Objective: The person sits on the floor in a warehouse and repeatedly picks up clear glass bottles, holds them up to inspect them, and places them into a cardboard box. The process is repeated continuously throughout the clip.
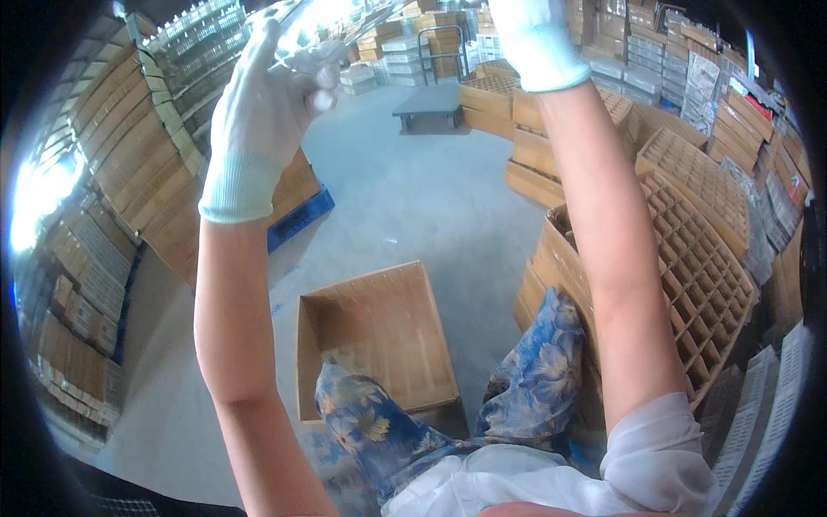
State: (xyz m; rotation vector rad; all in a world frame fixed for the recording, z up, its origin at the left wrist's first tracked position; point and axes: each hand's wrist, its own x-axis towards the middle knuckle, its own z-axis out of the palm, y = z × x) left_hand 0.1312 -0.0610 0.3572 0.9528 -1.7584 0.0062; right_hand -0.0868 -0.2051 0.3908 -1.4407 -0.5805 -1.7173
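Observation:
Both hands wear white knit gloves and are raised at the top of the head view. My left hand (278,97) has its fingers closed around a shiny, clear object (310,55), possibly glass or plastic film; glare hides its shape. My right hand (539,45) is at the top edge, its fingers cut off by the frame, so what it touches cannot be seen. Below, between and in front of the knees, an open cardboard box (394,336) stands on the floor. At the right, under my right arm, is a cardboard box with a grid of dividers (698,284).
More divided cartons (698,181) are stacked at the right. Tall carton stacks (136,155) stand at the left, beside a blue pallet (300,216). A flat platform trolley (426,106) stands further off. White plastic crates (762,413) are at the lower right.

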